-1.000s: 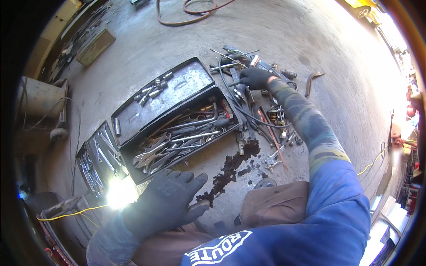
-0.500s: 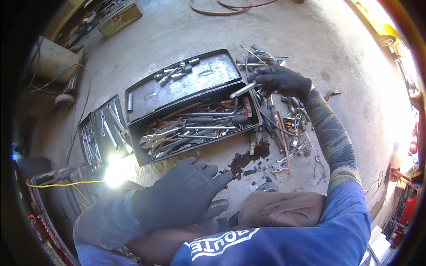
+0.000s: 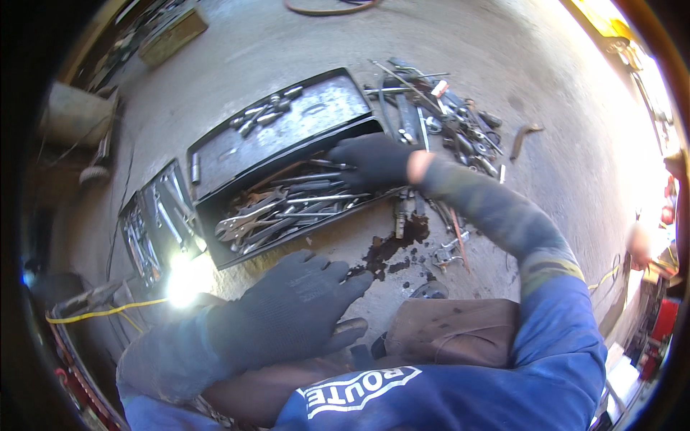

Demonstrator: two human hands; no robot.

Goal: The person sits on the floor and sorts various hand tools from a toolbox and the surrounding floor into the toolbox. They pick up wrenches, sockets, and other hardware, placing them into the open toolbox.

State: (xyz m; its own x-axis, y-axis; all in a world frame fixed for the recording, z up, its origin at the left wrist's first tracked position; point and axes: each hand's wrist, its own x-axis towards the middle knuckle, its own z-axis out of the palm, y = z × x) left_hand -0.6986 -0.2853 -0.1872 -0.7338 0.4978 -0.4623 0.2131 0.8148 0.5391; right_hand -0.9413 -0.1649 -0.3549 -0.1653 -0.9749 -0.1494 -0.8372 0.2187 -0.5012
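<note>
My right hand (image 3: 377, 164), in a dark glove, reaches into the right end of a black metal toolbox (image 3: 310, 235). Its fingers curl downward, blurred, and a thin shiny piece shows by the fingertips; I cannot make out what it is. Wrenches, rods and locking pliers (image 3: 241, 221) crowd the box. Several sockets (image 3: 264, 115) lie in the open lid (image 3: 302, 133) behind. My gloved left hand (image 3: 305, 298) is held over my lap in front of the box, fingers apart and holding nothing.
A heap of loose tools and parts (image 3: 471, 136) lies right of the box. An opened wrench case (image 3: 162, 215) sits left, near a bright lamp (image 3: 185, 284) with a yellow cord (image 3: 108, 310). A dark stain (image 3: 392, 248) marks the floor, and a curved metal piece (image 3: 523, 140) lies farther right.
My right hand has moved left and nearer, from the loose tools at the box's right end into the box. The shiny metal tool it held is no longer plainly visible. My left hand stays nearly still.
</note>
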